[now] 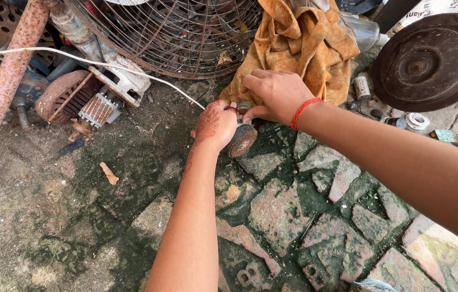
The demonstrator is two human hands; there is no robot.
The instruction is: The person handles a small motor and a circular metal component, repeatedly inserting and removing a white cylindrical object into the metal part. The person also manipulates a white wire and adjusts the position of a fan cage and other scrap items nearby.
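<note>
My left hand (214, 125), marked with henna patterns, grips a small rusty round metal part (241, 140) just above the mossy stone floor. My right hand (274, 93), with a red thread around the wrist, comes in from the right and closes its fingers on the top of the same part, next to the left hand's fingertips. Both hands cover much of the part; only its round brown end face shows. An orange cloth (299, 40) lies crumpled right behind my hands.
A wire fan guard (175, 32) leans at the back. To the left lie a rusty motor housing (67, 94), a rusty pipe (7, 75) and a white cable (77, 58). A dark round disc (429, 59) and small spools sit at the right.
</note>
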